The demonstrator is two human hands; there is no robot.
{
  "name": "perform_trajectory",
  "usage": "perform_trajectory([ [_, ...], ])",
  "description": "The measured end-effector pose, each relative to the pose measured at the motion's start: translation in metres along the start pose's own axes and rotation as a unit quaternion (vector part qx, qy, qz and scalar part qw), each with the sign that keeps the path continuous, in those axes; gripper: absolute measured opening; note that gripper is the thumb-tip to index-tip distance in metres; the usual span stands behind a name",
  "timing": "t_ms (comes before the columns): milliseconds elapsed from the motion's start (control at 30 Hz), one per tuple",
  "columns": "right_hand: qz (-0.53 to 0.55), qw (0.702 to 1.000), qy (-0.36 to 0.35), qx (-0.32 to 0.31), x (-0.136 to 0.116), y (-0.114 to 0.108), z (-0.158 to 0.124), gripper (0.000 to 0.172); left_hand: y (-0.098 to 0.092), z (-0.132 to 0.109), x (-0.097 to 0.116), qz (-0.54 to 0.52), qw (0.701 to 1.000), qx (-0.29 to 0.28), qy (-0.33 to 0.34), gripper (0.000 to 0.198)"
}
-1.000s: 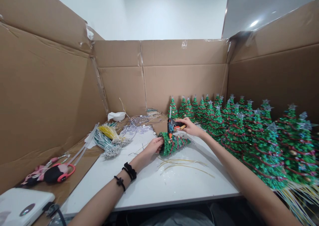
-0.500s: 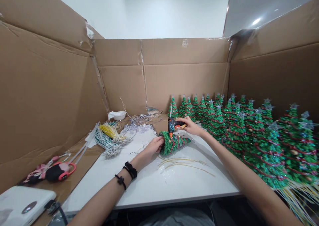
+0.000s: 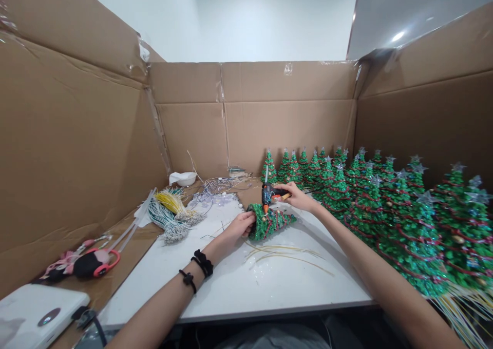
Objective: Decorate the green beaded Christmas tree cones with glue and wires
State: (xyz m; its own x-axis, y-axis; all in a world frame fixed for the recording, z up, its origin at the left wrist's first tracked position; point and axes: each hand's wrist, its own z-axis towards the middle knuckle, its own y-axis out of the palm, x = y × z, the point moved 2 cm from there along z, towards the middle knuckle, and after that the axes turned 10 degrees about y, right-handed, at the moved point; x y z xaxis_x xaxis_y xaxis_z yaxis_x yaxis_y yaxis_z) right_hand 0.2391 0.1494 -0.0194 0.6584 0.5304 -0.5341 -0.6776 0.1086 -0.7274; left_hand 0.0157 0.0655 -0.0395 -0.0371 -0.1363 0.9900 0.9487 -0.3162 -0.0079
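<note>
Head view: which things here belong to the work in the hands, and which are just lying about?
In the work: left hand, small tree, right hand, glue gun.

Lying about: standing trees, yellow wires, wire bundles, white bowl.

No words, brands or numbers can be read; the round badge (image 3: 49,316) on the white case (image 3: 26,308) is too blurred to make out.

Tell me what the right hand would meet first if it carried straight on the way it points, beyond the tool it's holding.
Beyond the hot glue gun held in the right hand, the line seems to reach the small green Christmas tree at the left end of the back row, though depth is hard to judge from this view.
</note>
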Motion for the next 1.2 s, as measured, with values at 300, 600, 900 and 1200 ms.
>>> perform_trajectory([
  [300,-0.095,0.992,0.069,0.041,-0.022,0.015,0.018,0.041,0.001,-0.001,-0.003,-0.047,0.997,-0.067,-0.005,0.021],
  [600,-0.151,0.975,0.164,-0.023,-0.031,0.07,0.066,0.055,0.002,-0.005,-0.004,-0.043,0.997,-0.056,0.012,0.023],
  [900,-0.161,0.973,0.158,-0.044,-0.026,0.084,0.075,0.048,0.002,-0.006,-0.006,-0.034,0.998,-0.06,0.001,0.028],
  [1200,-0.098,0.987,0.129,0.012,-0.041,0.067,0.064,0.029,0.005,-0.009,0.0,-0.038,0.997,-0.064,0.009,0.026],
])
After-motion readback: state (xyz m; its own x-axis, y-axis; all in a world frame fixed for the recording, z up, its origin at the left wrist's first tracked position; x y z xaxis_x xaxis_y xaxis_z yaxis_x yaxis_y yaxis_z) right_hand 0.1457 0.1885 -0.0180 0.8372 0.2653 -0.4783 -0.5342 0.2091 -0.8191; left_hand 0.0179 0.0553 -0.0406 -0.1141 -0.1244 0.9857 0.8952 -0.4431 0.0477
